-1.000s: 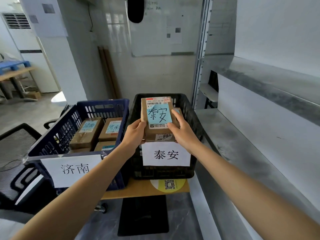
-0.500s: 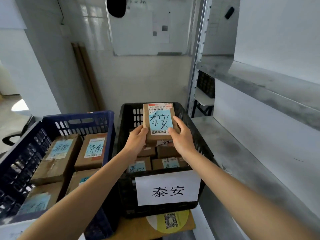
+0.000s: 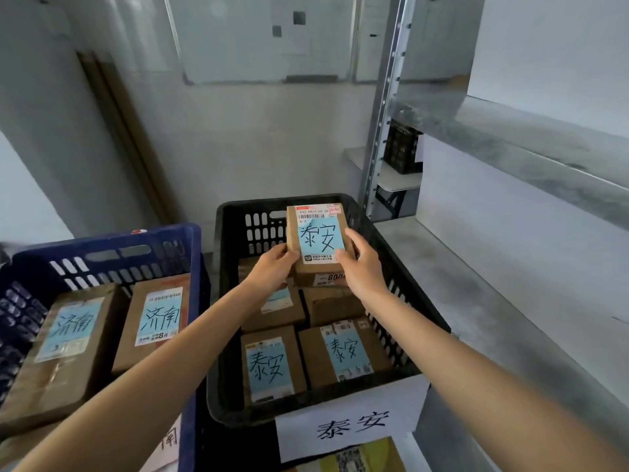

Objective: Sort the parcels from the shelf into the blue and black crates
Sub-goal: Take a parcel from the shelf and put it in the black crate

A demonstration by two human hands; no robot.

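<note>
Bearing a blue handwritten label, brown parcel (image 3: 318, 245) sits between both hands.

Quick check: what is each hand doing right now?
Left hand: grips the left edge of the held parcel over the black crate.
Right hand: grips the same parcel's right edge.

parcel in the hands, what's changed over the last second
The parcel has been carried forward, from above the black crate's near rim to over its back half, close above the packed parcels. The left hand and right hand keep the same grip on its lower corners; nothing was let go. The blue crate and its contents stayed put.
</note>
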